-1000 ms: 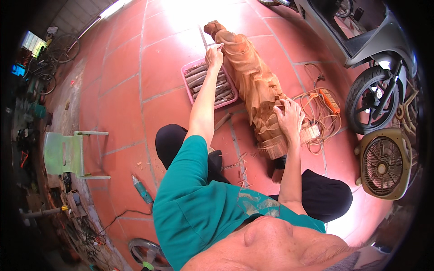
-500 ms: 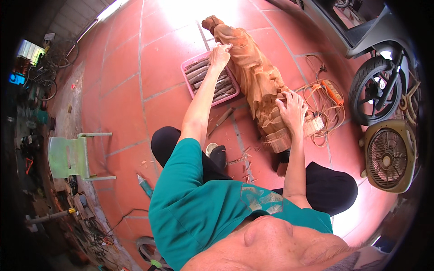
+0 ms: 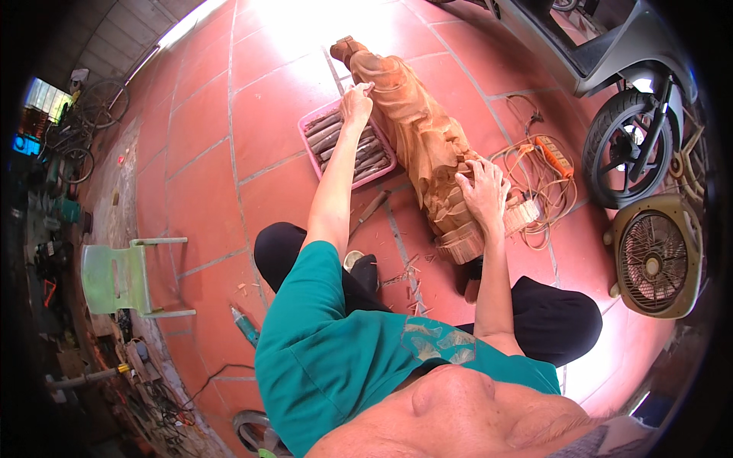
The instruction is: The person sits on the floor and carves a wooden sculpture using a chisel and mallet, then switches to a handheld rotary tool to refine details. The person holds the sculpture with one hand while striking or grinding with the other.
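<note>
A carved wooden statue with draped folds lies slantwise on the tiled floor in front of me, its broad base toward me. My left hand reaches to the left edge of its far part, fingers curled and tips against or right beside the wood. Whether anything small is between those fingers is hidden. Across the carving near the base rests my right hand, with its fingers spread. Under my left forearm sits a pink tray holding several long-handled tools, probably chisels.
A handled tool and wood chips lie by my foot. An orange power strip with coiled cord is right of the statue. Farther right stand a scooter and a box fan. A green chair is at left.
The whole view has shifted slightly. My left hand has drawn back a little to the left along the statue's edge. My right hand stays on the carving.
</note>
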Demonstrator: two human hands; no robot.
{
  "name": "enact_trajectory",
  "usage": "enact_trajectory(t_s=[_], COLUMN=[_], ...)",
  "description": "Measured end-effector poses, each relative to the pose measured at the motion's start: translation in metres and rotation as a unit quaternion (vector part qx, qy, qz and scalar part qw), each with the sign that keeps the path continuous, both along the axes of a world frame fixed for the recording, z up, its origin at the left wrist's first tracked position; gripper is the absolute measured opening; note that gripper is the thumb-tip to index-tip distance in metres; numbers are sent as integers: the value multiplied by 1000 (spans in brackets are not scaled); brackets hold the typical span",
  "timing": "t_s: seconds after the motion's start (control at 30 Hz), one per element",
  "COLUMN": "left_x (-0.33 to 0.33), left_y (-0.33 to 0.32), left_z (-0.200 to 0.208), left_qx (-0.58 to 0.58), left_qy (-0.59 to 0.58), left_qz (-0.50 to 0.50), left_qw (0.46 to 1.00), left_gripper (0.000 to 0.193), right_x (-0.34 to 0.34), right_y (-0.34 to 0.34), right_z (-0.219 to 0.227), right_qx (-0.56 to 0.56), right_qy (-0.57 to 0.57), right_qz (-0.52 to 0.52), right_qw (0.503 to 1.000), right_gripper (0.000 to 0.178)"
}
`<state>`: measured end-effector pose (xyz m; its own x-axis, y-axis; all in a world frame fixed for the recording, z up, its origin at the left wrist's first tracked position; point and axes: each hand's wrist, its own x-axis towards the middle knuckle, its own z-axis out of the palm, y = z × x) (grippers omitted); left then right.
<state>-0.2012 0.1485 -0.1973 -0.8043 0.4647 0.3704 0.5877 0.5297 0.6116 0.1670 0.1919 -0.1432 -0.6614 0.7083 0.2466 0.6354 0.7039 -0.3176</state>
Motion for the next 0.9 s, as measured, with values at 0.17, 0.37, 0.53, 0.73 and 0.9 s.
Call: enact_trajectory(t_s=[0.17,0.37,0.53,0.73,0.9], left_x=[9,17,25,51,35], left_y=[0,-1,4,28,23], left_z=[31,34,32,46,43], left_qx=[-49,13,14,-21,-50], left_qy=[-61,-107,-78,-8,-31], left_qz=[-56,-111,-110,-127,-134], left_qw=[995,988,991,992,989], left_gripper=[22,19,21,21,21], right_x=[1,-3,-2,0,0], right_y=[-1,-1,-1,0,-2], right_z=[-1,0,0,0,2], right_qx=[12,9,-2,5,5], right_qy=[7,15,20,10,7], right_qz=[2,1,0,-9,-5], right_qw=[1000,1000,1000,1000,1000], right_gripper=[41,39,39,39,40])
